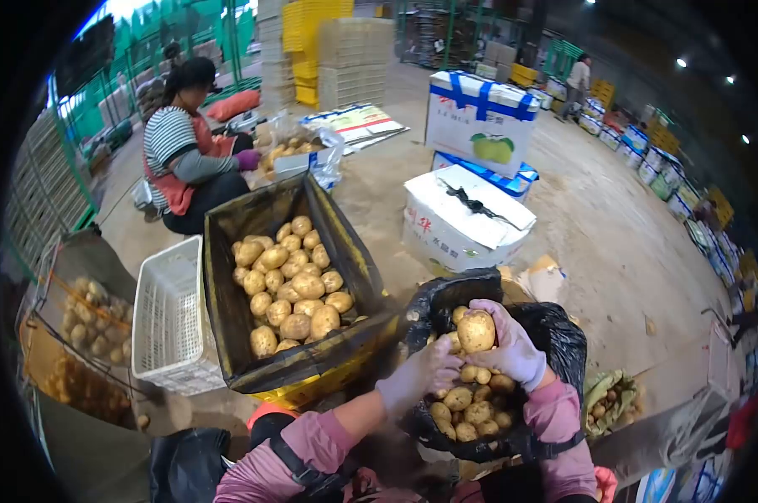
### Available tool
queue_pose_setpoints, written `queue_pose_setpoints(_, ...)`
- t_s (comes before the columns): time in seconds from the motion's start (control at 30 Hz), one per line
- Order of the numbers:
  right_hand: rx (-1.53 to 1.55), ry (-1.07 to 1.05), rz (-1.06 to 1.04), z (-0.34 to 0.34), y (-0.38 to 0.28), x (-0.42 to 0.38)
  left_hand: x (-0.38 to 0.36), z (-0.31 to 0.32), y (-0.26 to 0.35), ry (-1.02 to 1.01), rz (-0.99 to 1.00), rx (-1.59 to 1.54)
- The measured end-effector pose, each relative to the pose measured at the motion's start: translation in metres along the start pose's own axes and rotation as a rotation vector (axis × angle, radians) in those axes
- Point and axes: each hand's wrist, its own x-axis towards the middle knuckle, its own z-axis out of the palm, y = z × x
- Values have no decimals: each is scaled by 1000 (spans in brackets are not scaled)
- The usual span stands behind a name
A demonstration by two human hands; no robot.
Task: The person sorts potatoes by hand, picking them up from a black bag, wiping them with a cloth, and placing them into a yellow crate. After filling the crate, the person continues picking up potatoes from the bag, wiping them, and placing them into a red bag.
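Observation:
My right hand (517, 348), in a pale glove, grips a large potato (477, 331) above a box lined with black plastic (563, 335). Beside it, my left hand (421, 375), also gloved, has its fingers curled in near the potatoes; what they hold, if anything, is hidden. Smaller potatoes (478, 412) fill the lined box beneath both hands. To the left stands a yellow crate with a dark liner (362, 335), holding many loose potatoes (295, 272).
A white plastic basket (169, 314) stands left of the crate. Ahead are white printed cartons (459, 220), some stacked. A person (190, 151) crouches at far left by a bag of potatoes (291, 151). Mesh sacks of potatoes (98, 323) lie at left, a green sack (611, 401) at right.

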Motion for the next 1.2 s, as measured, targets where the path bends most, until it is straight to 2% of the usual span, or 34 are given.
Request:
queue_pose_setpoints(0.07,126,78,-111,28,-29,-22,-11,31,14,-95,-89,-177)
queue_pose_setpoints(0.1,-109,103,-151,32,-26,-29,-18,46,17,-134,-150,-273)
queue_pose_setpoints(0.13,-171,171,-202,37,-18,-33,-32,62,18,-140,93,-220)
queue_pose_setpoints(0.17,-226,235,-229,42,-10,-36,-16,48,6,-78,113,-248)
queue_pose_setpoints(0.2,-235,256,-165,44,-12,-40,-7,34,-4,-59,229,-243)
queue_pose_setpoints(0.23,-245,260,-92,45,-10,-44,-1,20,-10,119,337,-77)
queue_pose_setpoints(0.3,194,229,-15,48,12,-42,-11,22,1,360,382,173)
queue_pose_setpoints(0.43,614,151,175,44,16,-40,-21,17,15,318,448,294)
queue_pose_setpoints(0.57,768,164,118,50,13,-38,-22,13,20,268,421,156)
queue_pose_setpoints(0.73,473,243,12,49,7,-36,-18,25,20,221,506,439)
queue_pose_setpoints(0.83,362,290,91,48,-3,-38,-24,27,24,171,476,443)
queue_pose_setpoints(0.87,375,359,124,49,-6,-37,-26,28,24,156,461,425)
queue_pose_setpoints(0.97,499,373,84,47,4,-37,-28,30,23,97,466,371)
queue_pose_setpoints(1.1,707,316,125,51,-8,-43,-22,19,21,95,567,458)
queue_pose_setpoints(1.13,590,314,155,51,-7,-44,-21,23,19,109,573,436)
queue_pose_setpoints(1.2,430,327,-18,49,8,-43,-20,26,20,159,508,438)
